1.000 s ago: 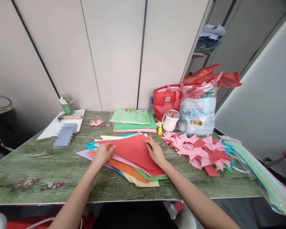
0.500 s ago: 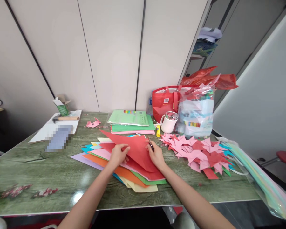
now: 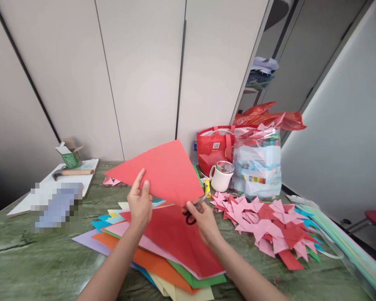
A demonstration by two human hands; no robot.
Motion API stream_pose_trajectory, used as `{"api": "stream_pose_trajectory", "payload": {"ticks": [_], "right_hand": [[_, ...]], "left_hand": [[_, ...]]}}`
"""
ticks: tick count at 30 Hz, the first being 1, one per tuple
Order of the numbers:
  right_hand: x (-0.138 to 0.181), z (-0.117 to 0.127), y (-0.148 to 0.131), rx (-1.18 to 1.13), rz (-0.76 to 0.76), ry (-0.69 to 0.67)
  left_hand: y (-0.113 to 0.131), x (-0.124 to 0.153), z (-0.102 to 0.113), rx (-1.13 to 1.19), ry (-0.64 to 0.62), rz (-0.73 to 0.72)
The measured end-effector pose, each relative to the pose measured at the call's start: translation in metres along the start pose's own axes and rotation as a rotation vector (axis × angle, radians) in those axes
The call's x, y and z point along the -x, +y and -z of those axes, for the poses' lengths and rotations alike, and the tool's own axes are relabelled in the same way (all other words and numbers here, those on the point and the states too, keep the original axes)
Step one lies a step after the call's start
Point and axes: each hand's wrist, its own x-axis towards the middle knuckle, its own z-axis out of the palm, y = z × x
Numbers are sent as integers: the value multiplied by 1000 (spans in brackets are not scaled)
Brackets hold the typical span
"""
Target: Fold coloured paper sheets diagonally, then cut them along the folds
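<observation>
A folded-looking sheet of red paper (image 3: 163, 169) is raised and tilted above a fanned stack of coloured paper (image 3: 163, 261), whose top sheet is also red. My left hand (image 3: 140, 202) is at the raised sheet's lower left edge, thumb and index finger over its near face; its other fingers are mostly hidden. In my right hand (image 3: 203, 221) are small scissors (image 3: 191, 218) with dark handles, blades pointing up and right. The thumb and fingers of that hand also pinch the sheet's lower right corner.
Right of the stack lies a heap of pink and red folded paper pieces (image 3: 263, 221). Behind stand a white mug (image 3: 222, 177), a yellow glue stick (image 3: 207, 188), a red bag (image 3: 213, 146) and a clear plastic bag (image 3: 257, 163). A hammer (image 3: 73, 172) rests on a white board (image 3: 21, 202) at left.
The red sheet has been lifted off the stack and tilted up, both hands rising with it. The scissors now point up and right. The view has tilted upward slightly.
</observation>
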Motion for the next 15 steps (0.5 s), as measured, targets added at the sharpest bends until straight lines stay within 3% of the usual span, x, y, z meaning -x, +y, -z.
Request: {"api": "stream_pose_trajectory", "payload": {"ticks": [7, 15], "right_hand": [[12, -21, 10, -104, -103, 89], [10, -13, 17, -113, -84, 134]], "left_hand": [[-16, 12, 1, 78, 8, 92], [-21, 41, -11, -15, -248, 281]]}}
